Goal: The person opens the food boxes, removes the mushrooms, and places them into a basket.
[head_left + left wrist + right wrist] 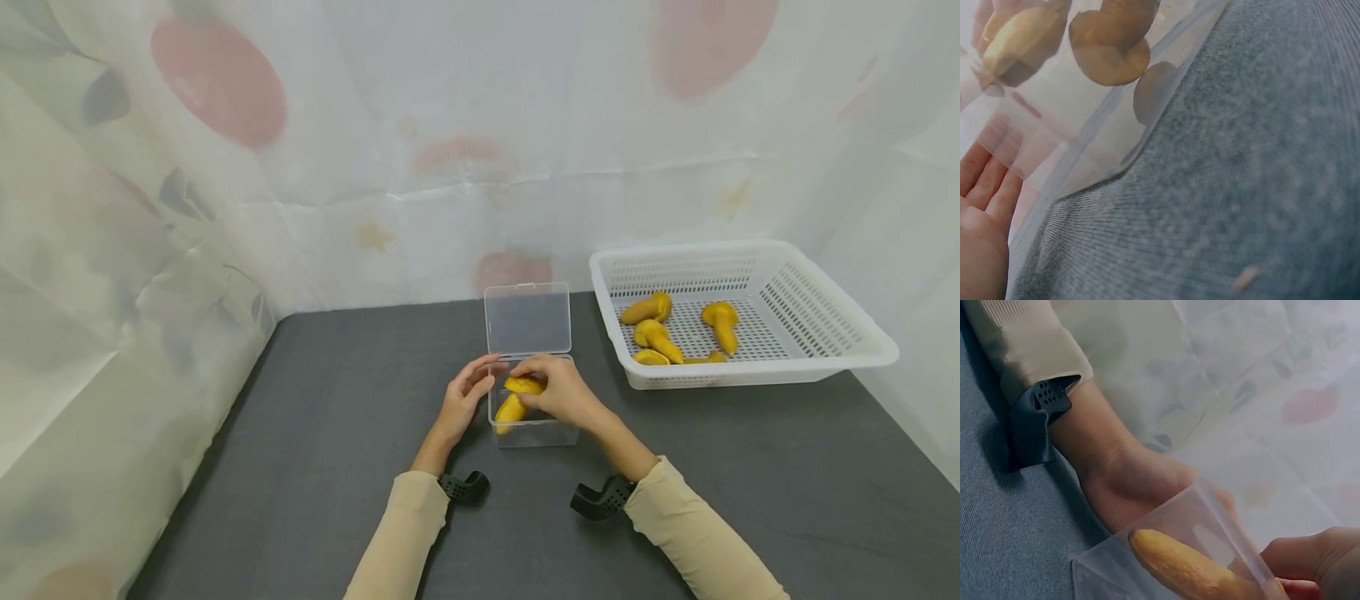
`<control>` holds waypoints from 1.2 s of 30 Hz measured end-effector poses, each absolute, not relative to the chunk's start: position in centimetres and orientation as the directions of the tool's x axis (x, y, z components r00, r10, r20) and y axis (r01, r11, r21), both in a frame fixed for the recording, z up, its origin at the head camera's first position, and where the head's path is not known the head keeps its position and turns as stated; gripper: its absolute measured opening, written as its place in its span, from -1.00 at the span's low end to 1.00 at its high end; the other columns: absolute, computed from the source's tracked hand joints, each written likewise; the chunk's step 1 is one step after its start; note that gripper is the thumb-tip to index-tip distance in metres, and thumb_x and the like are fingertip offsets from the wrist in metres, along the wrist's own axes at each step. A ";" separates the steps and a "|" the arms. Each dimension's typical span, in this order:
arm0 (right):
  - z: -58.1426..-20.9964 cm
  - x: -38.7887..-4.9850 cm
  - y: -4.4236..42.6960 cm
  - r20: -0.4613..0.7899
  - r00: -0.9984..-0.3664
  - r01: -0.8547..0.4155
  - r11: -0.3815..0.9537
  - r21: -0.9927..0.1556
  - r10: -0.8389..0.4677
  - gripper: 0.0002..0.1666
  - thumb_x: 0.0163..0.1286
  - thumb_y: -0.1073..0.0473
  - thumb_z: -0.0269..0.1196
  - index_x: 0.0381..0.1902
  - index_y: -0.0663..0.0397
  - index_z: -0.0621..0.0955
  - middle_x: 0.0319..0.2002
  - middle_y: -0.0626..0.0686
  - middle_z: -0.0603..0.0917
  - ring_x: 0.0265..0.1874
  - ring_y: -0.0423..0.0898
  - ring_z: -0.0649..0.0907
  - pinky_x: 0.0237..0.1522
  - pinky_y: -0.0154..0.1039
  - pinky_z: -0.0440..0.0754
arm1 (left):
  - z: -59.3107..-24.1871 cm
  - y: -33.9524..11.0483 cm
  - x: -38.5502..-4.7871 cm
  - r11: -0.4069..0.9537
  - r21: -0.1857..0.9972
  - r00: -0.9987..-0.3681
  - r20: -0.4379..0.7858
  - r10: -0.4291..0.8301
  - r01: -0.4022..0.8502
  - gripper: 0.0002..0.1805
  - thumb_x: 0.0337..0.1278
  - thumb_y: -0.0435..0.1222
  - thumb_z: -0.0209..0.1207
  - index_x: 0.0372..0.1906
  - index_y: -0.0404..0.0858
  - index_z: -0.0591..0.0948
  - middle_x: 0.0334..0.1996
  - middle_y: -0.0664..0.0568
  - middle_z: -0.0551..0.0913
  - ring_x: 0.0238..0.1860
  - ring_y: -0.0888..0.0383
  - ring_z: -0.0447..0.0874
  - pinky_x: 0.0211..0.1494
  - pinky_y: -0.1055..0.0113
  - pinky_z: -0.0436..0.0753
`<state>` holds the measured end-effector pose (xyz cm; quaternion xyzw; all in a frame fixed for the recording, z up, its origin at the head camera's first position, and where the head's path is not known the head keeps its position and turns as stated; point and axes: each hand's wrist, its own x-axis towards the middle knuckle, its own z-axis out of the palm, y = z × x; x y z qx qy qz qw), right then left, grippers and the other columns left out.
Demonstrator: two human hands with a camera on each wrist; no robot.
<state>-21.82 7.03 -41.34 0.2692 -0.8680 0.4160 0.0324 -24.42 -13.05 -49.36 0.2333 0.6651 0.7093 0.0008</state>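
Note:
A clear plastic box [536,435] stands on the dark table, its hinged lid [527,323] raised at the back. My right hand [562,390] reaches into the box and pinches a yellow mushroom [525,384] between thumb and fingers. A yellow stem [1175,562] shows through the box wall in the right wrist view, its blunt end toward the near side. Along the box's left wall lies my left hand [463,400], fingers fairly straight and touching it. Through the box in the left wrist view, more than one yellow-brown shape [1110,50] is visible, blurred.
At the right back sits a white perforated basket [761,373] with several yellow mushrooms [722,323] in it. A patterned curtain [420,225] hangs behind the table, with another at the left side. Black wrist mounts [603,498] sit on both wrists.

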 end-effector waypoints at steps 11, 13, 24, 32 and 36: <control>-40.8 -21.3 7.3 0.322 -0.855 -0.502 0.486 -0.716 -0.408 -0.65 0.18 0.33 0.36 -0.04 0.26 0.67 -0.03 0.23 0.71 -0.05 0.12 0.69 0.03 -0.04 0.67 | -49.2 -13.1 -24.4 -0.102 0.940 -0.886 0.342 0.313 0.327 -0.54 0.44 -0.32 -0.05 0.32 -0.45 0.32 0.19 -0.54 0.42 0.14 0.48 0.55 0.26 0.55 0.44; -40.7 -21.2 7.5 0.337 -0.852 -0.505 0.460 -0.730 -0.401 -0.66 0.18 0.35 0.35 -0.05 0.28 0.67 -0.05 0.25 0.72 -0.07 0.12 0.70 0.01 -0.05 0.67 | -49.2 -13.1 -24.5 -0.094 0.935 -0.880 0.354 0.318 0.342 -0.54 0.44 -0.33 -0.06 0.32 -0.45 0.32 0.19 -0.54 0.43 0.14 0.48 0.54 0.27 0.54 0.44; -40.3 -21.2 8.6 0.363 -0.865 -0.487 0.405 -0.774 -0.346 -0.64 0.18 0.37 0.36 -0.03 0.34 0.64 -0.07 0.29 0.71 -0.08 0.16 0.70 0.02 -0.06 0.67 | -49.3 -13.2 -24.4 -0.083 0.935 -0.877 0.353 0.327 0.345 -0.56 0.45 -0.36 -0.08 0.33 -0.44 0.32 0.19 -0.53 0.43 0.16 0.46 0.54 0.31 0.53 0.42; -39.7 -21.3 9.3 0.385 -0.863 -0.493 0.381 -0.782 -0.326 -0.62 0.18 0.36 0.36 -0.02 0.35 0.63 -0.06 0.30 0.70 -0.06 0.17 0.69 0.03 -0.07 0.66 | -49.1 -13.2 -24.3 -0.090 0.937 -0.882 0.349 0.317 0.339 -0.57 0.44 -0.37 -0.08 0.32 -0.44 0.33 0.18 -0.53 0.44 0.17 0.40 0.55 0.29 0.51 0.43; -39.6 -21.2 9.4 0.385 -0.862 -0.491 0.355 -0.796 -0.330 -0.61 0.18 0.37 0.35 -0.01 0.36 0.62 -0.04 0.31 0.69 -0.04 0.18 0.69 0.05 -0.09 0.65 | -49.1 -13.1 -24.3 -0.088 0.935 -0.881 0.353 0.315 0.343 -0.56 0.44 -0.36 -0.07 0.32 -0.45 0.33 0.17 -0.54 0.45 0.17 0.39 0.56 0.29 0.51 0.44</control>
